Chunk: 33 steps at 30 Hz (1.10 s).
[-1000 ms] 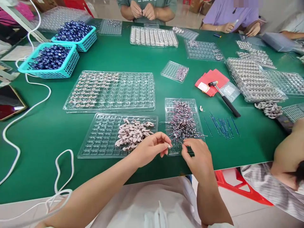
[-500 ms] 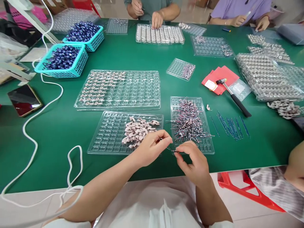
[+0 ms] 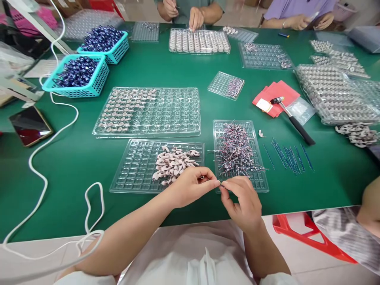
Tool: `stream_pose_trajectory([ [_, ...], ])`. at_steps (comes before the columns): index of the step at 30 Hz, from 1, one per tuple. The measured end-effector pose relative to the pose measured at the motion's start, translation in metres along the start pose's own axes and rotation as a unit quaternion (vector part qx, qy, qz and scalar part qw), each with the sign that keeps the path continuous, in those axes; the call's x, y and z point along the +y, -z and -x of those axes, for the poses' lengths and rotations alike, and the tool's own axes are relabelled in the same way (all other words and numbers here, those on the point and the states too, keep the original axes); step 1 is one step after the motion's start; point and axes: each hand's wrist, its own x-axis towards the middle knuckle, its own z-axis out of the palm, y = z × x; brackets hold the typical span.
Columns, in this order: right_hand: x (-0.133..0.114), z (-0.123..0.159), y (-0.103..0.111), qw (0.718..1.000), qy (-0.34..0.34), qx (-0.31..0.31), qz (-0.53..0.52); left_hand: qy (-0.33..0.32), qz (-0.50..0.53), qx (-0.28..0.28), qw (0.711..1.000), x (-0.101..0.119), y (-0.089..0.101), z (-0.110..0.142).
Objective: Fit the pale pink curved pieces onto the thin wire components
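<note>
1. Could drag pieces off the near-left clear rectangular plastic tray [image 3: 130, 174]; cause: left hand [image 3: 194, 184] close against the heap of pale pinkish, hollow, curved casings [image 3: 173, 164].
2. Could snag or tangle strands from the heap of thin, dark-and-pinkish wired parts [image 3: 237, 148] on the near-right clear rectangular plastic tray [image 3: 261, 184]; cause: right hand [image 3: 244, 202] at the heap's near edge.
3. Could drop the small pale, round-ended, hollow piece [image 3: 202, 177]; located inside the left hand's curl; cause: likely light grip.
4. Could bend or misalign the thin dark wire-like strand [image 3: 224, 187]; located between both hands; cause: working end hidden by fingertips.
5. Pose: forearms [image 3: 133, 227] angled inward from the near side.
6. Left: fingers curled around the round-ended piece, thumb extended right. Right: thumb and forefinger pinched on the strand. Cannot tell whether opposing fingertips touch.
</note>
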Motion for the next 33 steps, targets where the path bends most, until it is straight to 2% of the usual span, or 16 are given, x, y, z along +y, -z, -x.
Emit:
stream_pose_trajectory([
  [5,-0.004,0.000,-0.001,0.999,-0.010,0.036,0.001,0.013,0.046,-0.003,0.999,-0.001,-0.003,0.000],
  [15,-0.001,0.004,-0.006,0.991,-0.098,0.048,-0.079,0.014,0.073,-0.005,0.997,-0.003,-0.003,0.000],
  [26,0.001,0.006,-0.006,0.983,-0.126,0.028,-0.132,0.054,0.096,-0.013,0.994,-0.002,-0.002,-0.003],
  [30,0.001,0.010,-0.005,0.978,-0.136,0.021,-0.155,0.070,0.155,-0.043,0.985,-0.005,-0.003,-0.004],
  [33,0.001,0.012,-0.005,0.976,-0.133,0.030,-0.167,0.090,0.249,-0.079,0.961,-0.007,-0.005,-0.004],
])
